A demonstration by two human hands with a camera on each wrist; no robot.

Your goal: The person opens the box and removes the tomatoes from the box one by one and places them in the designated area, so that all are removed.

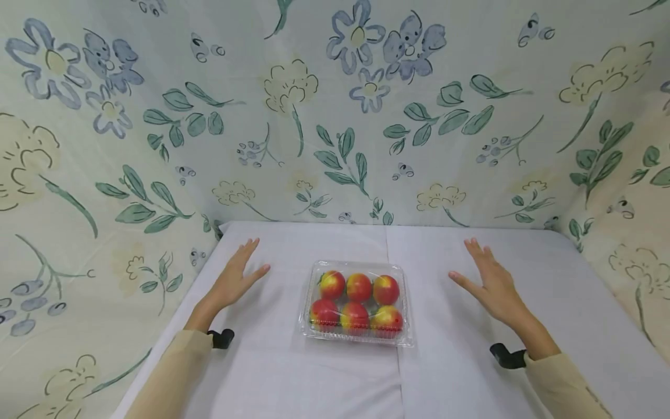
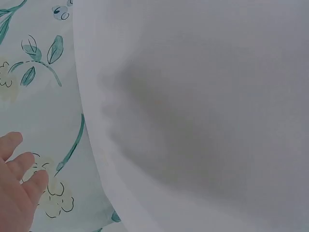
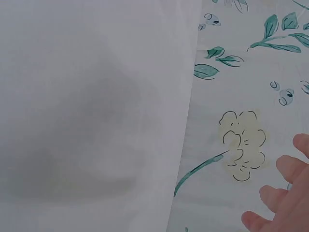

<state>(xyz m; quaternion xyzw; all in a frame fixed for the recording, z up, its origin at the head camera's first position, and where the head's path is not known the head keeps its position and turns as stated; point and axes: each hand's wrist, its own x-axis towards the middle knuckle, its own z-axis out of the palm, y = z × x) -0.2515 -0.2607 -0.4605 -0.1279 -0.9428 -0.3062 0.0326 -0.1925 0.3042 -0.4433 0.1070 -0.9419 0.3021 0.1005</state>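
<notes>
A clear plastic fruit box [image 1: 356, 341] rests on the white-covered table in the middle of the head view. Inside it, in two rows, sit several round red-and-yellow fruits [image 1: 358, 287] that look like apples. My left hand [image 1: 232, 282] hovers to the left of the box, fingers straight and thumb spread, touching nothing. On the other side, my right hand [image 1: 494, 288] is held up in much the same way, apart from the box and holding nothing. Each wrist view shows only part of its hand's fingers, at the lower outer corner, with the box out of sight.
A white cloth [image 1: 324, 384] with a seam covers the table. Floral fabric [image 1: 293, 145] hangs behind it and along both sides. Black wrist-worn cameras are strapped on the left [image 1: 222, 338] and right [image 1: 508, 356] wrists.
</notes>
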